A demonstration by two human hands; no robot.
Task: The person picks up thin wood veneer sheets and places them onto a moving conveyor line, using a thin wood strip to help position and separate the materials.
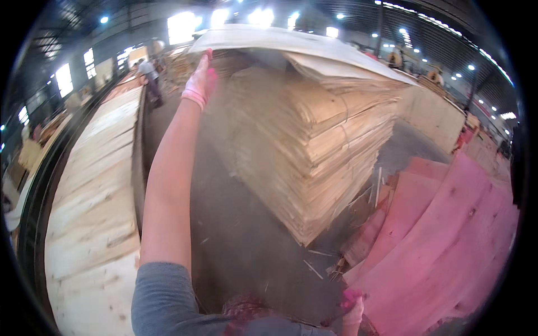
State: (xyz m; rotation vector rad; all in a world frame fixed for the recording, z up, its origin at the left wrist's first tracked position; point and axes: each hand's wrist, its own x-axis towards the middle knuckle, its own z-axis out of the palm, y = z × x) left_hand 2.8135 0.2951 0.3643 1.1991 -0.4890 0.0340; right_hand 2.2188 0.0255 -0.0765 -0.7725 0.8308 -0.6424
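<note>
My left hand [200, 84], in a pale glove stained pink, is raised at the end of my outstretched arm. Its fingers close on the near left edge of a pale wood veneer sheet [291, 40], which bows up over the top of a tall veneer stack [319, 145]. Low at the front, my right hand [352, 307] is curled closed, its glove pink at the fingers. It is beside the near edge of pink veneer sheets [437, 241]; what lies inside its fingers I cannot make out.
On the left runs a long bed of pale veneer [95, 207] beside a dark rail [39, 224]. A person [150, 78] stands farther back along it. Wood scraps [314, 269] litter the grey floor [235, 246]. Behind the stack, at right, is a large pale board stack [431, 117].
</note>
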